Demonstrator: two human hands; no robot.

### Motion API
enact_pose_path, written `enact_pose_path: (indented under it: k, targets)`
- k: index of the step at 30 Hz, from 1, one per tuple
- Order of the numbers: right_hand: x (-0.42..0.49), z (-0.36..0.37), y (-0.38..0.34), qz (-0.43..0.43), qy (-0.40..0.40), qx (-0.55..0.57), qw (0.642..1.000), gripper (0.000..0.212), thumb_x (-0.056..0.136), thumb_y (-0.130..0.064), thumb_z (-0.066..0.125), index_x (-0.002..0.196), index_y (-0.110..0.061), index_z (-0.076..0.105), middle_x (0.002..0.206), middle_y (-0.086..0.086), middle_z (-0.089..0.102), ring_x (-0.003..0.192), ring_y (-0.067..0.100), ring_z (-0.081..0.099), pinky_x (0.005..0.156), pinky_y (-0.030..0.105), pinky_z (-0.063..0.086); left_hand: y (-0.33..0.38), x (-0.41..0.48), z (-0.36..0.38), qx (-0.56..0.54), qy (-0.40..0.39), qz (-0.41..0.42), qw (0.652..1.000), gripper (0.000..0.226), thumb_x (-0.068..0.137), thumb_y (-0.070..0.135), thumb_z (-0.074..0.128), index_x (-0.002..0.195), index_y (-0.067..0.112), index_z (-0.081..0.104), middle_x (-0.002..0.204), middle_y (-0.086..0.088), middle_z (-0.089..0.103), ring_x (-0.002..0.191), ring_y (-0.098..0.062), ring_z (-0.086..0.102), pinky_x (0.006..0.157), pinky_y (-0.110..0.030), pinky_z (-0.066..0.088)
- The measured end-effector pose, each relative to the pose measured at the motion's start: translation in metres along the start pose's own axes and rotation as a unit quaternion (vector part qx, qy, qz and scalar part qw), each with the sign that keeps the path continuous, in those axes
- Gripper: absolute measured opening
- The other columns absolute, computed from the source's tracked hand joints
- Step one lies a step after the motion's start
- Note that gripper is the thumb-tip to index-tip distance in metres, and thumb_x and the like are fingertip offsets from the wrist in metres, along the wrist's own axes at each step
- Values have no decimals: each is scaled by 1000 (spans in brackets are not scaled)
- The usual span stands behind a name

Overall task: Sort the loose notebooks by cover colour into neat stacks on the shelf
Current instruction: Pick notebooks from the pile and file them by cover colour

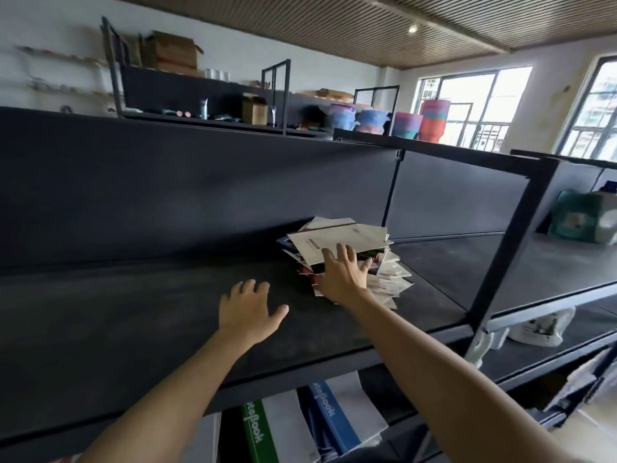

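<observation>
Touching a messy, white-topped notebook pile (337, 240), our right hand (340, 277) spreads its fingers (343, 253) on its near side; left hand (248, 312) splayed nearby.

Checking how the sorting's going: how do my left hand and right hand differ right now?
The left hand is over the bare shelf board; the right hand lies on the untidy notebook pile. The left hand touches no notebook; the right hand's fingers rest on the white top notebook. The right hand reaches further back than the left hand. Both are palm down, fingers spread, gripping nothing.
</observation>
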State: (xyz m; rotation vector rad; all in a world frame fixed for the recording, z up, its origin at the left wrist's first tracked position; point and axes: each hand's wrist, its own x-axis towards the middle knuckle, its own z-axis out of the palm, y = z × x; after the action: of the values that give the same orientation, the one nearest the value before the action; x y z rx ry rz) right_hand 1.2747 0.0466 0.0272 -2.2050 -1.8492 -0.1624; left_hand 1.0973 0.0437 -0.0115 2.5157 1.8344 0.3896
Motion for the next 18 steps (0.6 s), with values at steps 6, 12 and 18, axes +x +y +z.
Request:
enact_pose_path:
  k: [6, 12, 18]
  targets:
    - [50, 7, -2, -29, -84, 2, 996, 72, 90, -39, 56, 149, -22, 18, 152, 12, 22, 142, 33, 17, 109, 65, 9, 4, 20, 6, 16, -1, -6, 1000, 65, 91, 60, 37, 143, 21, 32, 149, -3, 32, 139, -23, 27, 109, -40, 30]
    - [64, -2, -12, -77, -24, -68, 994, 28, 98, -18, 45, 122, -12, 56, 118, 11, 62, 107, 28, 60, 91, 40, 46, -6, 44, 11, -116, -11, -46, 992, 61, 92, 54, 44, 142, 21, 36, 146, -1, 37, 134, -21, 35, 105, -37, 35]
    - [68, -74, -56, -149, 67, 192, 968, 25, 99, -20, 39, 111, -7, 57, 107, 18, 63, 97, 34, 59, 73, 32, 43, -12, 77, -9, -587, -7, -129, 799, 74, 89, 28, 63, 149, 13, 22, 154, -4, 28, 140, -22, 27, 111, -37, 25]
